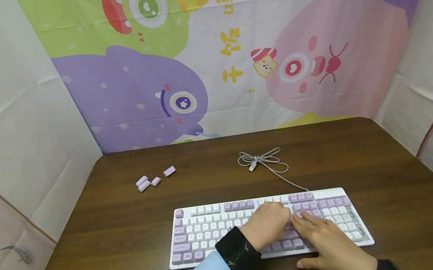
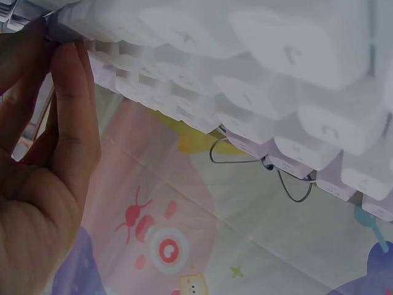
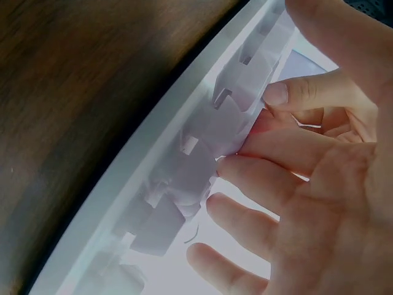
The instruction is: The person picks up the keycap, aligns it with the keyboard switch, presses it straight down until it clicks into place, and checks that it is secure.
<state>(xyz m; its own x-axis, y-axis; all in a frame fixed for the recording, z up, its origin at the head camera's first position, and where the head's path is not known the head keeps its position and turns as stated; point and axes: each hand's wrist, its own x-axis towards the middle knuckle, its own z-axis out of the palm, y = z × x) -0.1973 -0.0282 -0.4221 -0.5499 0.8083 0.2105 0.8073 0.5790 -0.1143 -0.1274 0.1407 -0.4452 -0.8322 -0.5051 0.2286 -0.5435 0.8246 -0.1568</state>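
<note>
Nearest, the right hand (image 1: 329, 242) lies over the keyboard's right part, its fingers extended and only slightly bent, fingertips touching the keys beside the other hand; it appears to grip nothing. Just left of it, the left hand (image 1: 270, 221) is curled down, thumb and finger drawn nearly together at 1 purple key (image 2: 64, 24), seemingly pinching it; whether that key is seated or free, I cannot tell. Under both hands, the keyboard (image 1: 205, 235) sits flat near the table's front edge.

The step in hand looks like working on that 1 key; the next move would call for a firm pinch and a straight push or pull, with the board steadied.

Beyond the keyboard, 4 loose caps (image 1: 156, 181) lie on the table (image 1: 131, 233) at left, the tied cable (image 1: 258, 159) at right.
</note>
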